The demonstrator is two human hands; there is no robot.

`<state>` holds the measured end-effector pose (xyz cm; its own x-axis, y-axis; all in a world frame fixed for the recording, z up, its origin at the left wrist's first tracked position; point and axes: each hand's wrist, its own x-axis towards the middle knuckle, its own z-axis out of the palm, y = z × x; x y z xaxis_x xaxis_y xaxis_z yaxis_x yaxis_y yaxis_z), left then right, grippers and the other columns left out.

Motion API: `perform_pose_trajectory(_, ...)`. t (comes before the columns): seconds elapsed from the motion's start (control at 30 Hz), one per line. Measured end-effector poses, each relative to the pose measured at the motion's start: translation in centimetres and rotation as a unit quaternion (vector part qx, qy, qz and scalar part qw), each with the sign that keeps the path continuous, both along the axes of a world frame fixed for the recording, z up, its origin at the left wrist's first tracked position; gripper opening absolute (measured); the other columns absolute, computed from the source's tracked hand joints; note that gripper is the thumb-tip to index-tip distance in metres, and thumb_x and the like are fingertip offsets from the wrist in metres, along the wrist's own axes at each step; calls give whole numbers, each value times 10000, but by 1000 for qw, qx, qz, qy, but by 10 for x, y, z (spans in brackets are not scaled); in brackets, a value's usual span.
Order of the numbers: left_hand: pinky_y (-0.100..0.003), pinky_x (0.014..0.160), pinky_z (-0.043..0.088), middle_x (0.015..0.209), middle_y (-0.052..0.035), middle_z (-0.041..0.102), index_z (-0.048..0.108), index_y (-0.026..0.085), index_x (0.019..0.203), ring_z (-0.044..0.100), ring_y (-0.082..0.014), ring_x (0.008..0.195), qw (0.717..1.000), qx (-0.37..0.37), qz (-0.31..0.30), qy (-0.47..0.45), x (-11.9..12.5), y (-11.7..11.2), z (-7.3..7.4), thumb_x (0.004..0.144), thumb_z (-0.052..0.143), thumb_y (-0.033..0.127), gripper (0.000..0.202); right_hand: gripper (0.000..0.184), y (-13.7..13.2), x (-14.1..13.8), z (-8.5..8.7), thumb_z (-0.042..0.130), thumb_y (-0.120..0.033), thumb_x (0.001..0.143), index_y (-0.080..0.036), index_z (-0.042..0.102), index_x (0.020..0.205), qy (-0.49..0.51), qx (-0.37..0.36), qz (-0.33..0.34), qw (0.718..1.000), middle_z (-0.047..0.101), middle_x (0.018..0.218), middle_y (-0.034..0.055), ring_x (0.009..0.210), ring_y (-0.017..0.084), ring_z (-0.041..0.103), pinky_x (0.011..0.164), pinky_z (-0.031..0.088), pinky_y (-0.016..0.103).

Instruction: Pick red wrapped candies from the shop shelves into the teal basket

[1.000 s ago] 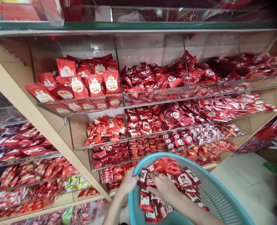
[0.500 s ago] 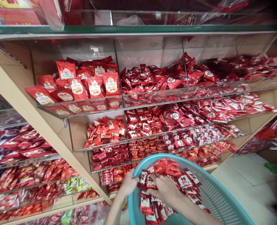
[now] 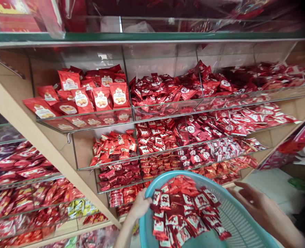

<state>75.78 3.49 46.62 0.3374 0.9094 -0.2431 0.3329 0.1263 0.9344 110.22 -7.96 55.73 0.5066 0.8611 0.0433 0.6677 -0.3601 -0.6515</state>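
Note:
A light blue plastic basket (image 3: 235, 203) stands low in front of me, holding a heap of small red and white snack packets (image 3: 185, 213). On its left rim, my left hand (image 3: 141, 205) is closed with the thumb over the edge. My right hand (image 3: 253, 205) is at the right rim, somewhat blurred; its fingers are apart and hold no packet. Whether the fingertips touch the rim, I cannot tell.
Tiered glass shelves (image 3: 131, 120) with clear dividers carry many red packets ahead. Larger red biscuit bags (image 3: 100, 98) stand at the upper left. A wooden upright (image 3: 38, 148) separates another shelf unit on the left. Tiled floor (image 3: 271, 186) shows at the right.
My right hand has left the packets inside the basket and moved right to the far rim, its fingers opening. My left hand keeps its grip on the rim.

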Motion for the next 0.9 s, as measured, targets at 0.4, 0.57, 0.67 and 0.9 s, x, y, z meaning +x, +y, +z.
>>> perform_pose_trajectory(0.4, -224, 589, 336, 598, 39, 518, 538, 151, 711, 459, -121, 597, 1000, 17, 14, 16, 1, -5, -1, 580, 445, 114, 166, 790, -53, 12, -60, 637, -599, 528, -134, 533, 1158, 356, -9, -83, 931, 587, 1172, 99, 1087, 292, 524, 872, 487, 279)
perform_pose_trajectory(0.57, -241, 654, 363, 672, 16, 583, 564, 149, 739, 500, -142, 652, 1000, 18, 19, 3, -1, -15, -2, 589, 450, 133, 189, 740, -53, 15, -59, 593, -613, 540, -170, 568, 1133, 286, -8, -68, 956, 623, 1119, 80, 1020, 297, 572, 867, 488, 288)
perform_pose_trajectory(0.67, -244, 669, 372, 686, 14, 594, 571, 150, 750, 512, -146, 668, 1000, 21, 21, -6, -2, -21, -1, 589, 447, 127, 205, 685, -57, 16, -61, 583, -599, 566, -182, 582, 1110, 271, -6, -55, 961, 621, 1122, 74, 1013, 291, 577, 855, 492, 293)
perform_pose_trajectory(0.9, -219, 607, 350, 605, 38, 541, 564, 157, 699, 473, -122, 599, 999, 23, 27, 16, -9, -27, 11, 583, 451, 117, 167, 682, -73, 2, -60, 605, -559, 553, -167, 576, 1110, 293, 1, -76, 953, 597, 1161, 82, 1064, 284, 544, 887, 464, 287)
